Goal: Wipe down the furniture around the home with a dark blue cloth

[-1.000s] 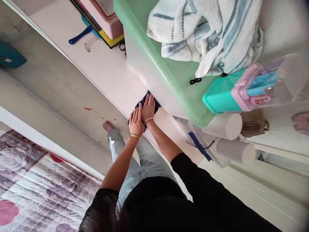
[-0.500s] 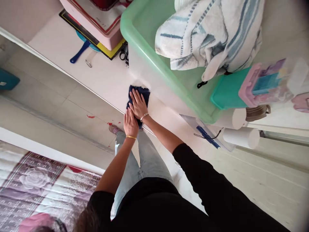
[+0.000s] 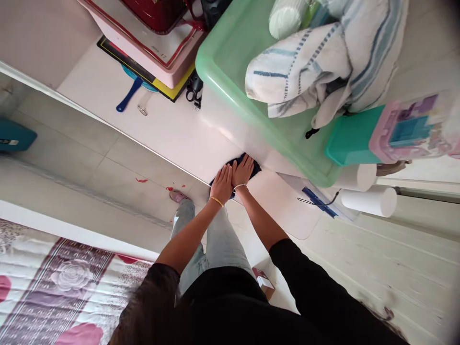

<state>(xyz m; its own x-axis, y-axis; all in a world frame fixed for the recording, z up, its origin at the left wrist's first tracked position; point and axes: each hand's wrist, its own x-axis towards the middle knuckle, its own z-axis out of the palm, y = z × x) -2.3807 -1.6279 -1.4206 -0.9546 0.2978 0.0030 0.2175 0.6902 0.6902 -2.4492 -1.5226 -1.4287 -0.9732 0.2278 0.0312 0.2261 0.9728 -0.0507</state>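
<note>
A dark blue cloth (image 3: 256, 167) lies on the pale tabletop (image 3: 172, 139), partly covered by both my hands. My left hand (image 3: 222, 184), with a yellow bracelet at the wrist, rests flat on it near the table's front edge. Beside it, touching, my right hand (image 3: 243, 171) presses flat on the cloth with fingers stretched out; a silver bangle circles that wrist. Just beyond the cloth stands a large tub with a green rim (image 3: 230, 88), holding a striped towel (image 3: 305, 67).
Left of the tub are a pink box (image 3: 143, 48), a blue-handled item (image 3: 129, 94) and a small metal piece (image 3: 142, 110). A teal-and-pink container (image 3: 377, 134), white rolls (image 3: 370, 201) and a clear folder (image 3: 319, 201) sit at the right. A patterned bed (image 3: 72, 282) is lower left.
Both hands and the cloth have slid to the right along the tabletop, in front of the tub. The camera view has shifted slightly.
</note>
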